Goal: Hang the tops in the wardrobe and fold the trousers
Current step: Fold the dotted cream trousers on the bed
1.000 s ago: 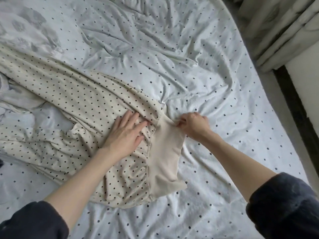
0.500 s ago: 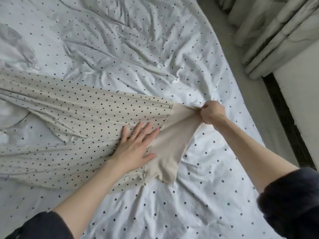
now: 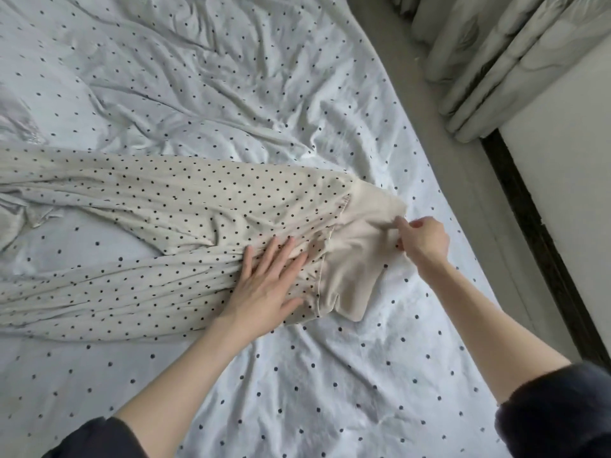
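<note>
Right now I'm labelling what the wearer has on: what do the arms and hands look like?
Both forearms are bare, with dark sleeves pushed up near the elbows. The right sleeve looks charcoal and fuzzy, like fleece; the left sleeve is dark too. The left hand and right hand show no gloves, rings or watch.

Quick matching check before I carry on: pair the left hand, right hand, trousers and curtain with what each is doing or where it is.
1. left hand
2. right hand
3. trousers
4. curtain

A. hangs beyond the bed, upper right
B. pinches the plain waistband
C. lies spread across the dotted sheet
D. presses flat on the dotted fabric

Pairs: 1-D, 2-B, 3-C, 4-A
</note>
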The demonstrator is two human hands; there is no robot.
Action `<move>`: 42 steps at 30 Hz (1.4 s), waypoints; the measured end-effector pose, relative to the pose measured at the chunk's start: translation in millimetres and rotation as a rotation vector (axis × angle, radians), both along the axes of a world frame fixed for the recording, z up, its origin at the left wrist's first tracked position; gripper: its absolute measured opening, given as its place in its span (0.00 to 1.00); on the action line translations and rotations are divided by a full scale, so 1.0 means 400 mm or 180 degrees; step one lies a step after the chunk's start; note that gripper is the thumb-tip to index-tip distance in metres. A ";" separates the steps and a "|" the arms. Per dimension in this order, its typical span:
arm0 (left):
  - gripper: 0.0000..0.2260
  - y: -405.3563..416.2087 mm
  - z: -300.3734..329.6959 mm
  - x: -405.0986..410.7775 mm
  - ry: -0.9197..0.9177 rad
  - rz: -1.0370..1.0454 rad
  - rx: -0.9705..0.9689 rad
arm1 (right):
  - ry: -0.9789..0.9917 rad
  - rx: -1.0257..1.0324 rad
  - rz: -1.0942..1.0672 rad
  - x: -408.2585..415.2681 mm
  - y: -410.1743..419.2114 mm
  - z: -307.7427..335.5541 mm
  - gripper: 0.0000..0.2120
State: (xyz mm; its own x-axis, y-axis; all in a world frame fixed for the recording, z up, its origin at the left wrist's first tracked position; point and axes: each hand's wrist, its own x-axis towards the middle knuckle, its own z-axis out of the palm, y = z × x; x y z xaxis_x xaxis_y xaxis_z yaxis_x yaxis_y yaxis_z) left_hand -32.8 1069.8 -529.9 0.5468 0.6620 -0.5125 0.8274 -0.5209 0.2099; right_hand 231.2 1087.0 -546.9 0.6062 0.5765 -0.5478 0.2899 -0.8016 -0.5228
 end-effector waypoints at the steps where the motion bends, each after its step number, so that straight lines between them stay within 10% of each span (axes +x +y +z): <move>1: 0.35 -0.023 -0.006 -0.016 -0.0126 0.0021 0.0108 | 0.0053 -0.0018 -0.0073 -0.019 -0.040 0.000 0.19; 9: 0.47 -0.116 -0.037 -0.078 -0.0093 0.0017 0.0741 | 0.1936 -0.0378 0.0162 -0.130 -0.219 0.026 0.24; 14: 0.30 -0.092 -0.030 -0.145 0.0062 0.0211 0.0984 | 0.2638 -0.0640 0.0297 -0.144 -0.227 0.029 0.13; 19: 0.13 -0.099 -0.012 -0.189 0.0022 0.0303 0.1206 | 0.1772 -0.0698 -0.0322 -0.065 -0.274 0.039 0.10; 29: 0.14 -0.253 -0.045 -0.106 -0.0704 -0.0271 0.0806 | 0.0586 -0.0826 -0.1034 0.045 -0.390 0.023 0.06; 42: 0.30 -0.281 -0.017 -0.327 -0.0403 0.0303 0.1303 | -0.1308 -0.0241 0.0869 -0.237 -0.388 0.049 0.28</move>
